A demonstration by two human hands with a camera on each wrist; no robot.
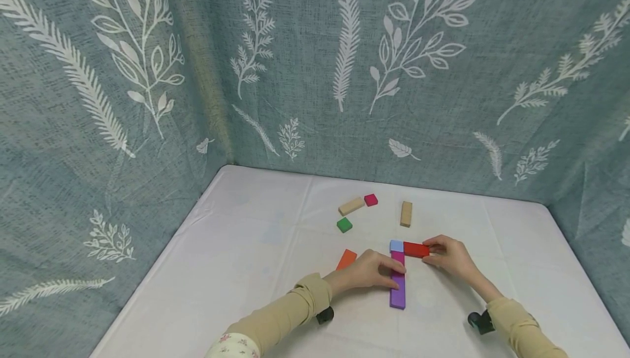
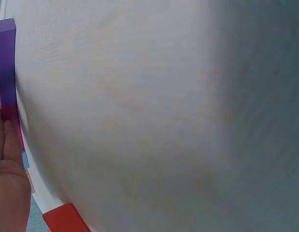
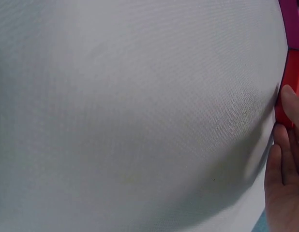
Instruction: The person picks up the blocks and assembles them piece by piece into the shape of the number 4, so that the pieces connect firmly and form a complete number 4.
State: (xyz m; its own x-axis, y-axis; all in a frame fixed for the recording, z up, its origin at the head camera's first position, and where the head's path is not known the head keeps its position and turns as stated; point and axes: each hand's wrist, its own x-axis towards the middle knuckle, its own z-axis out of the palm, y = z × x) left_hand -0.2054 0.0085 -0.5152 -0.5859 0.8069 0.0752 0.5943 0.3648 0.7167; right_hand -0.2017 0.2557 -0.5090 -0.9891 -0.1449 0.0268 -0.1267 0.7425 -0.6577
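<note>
A light blue block (image 1: 396,246), a magenta block (image 1: 397,259) and a purple block (image 1: 397,299) lie end to end in a straight row on the table. At the top of this row, a red block (image 1: 415,250) extends rightward from the blue one, forming a corner. My left hand (image 1: 365,271) reaches over the row from the left and grips the magenta block near its join with the purple one. With thumb and fingers, my right hand (image 1: 450,257) pinches the red block's right end. In the right wrist view the thumb lies along the red block (image 3: 290,72).
An orange block (image 1: 346,259) lies behind the left wrist, partly covered. Farther back are a green block (image 1: 344,224), a crimson block (image 1: 371,200) and two plain wooden blocks, one left (image 1: 351,206) and one right (image 1: 406,214). A patterned curtain (image 1: 305,74) surrounds the white table (image 1: 256,227).
</note>
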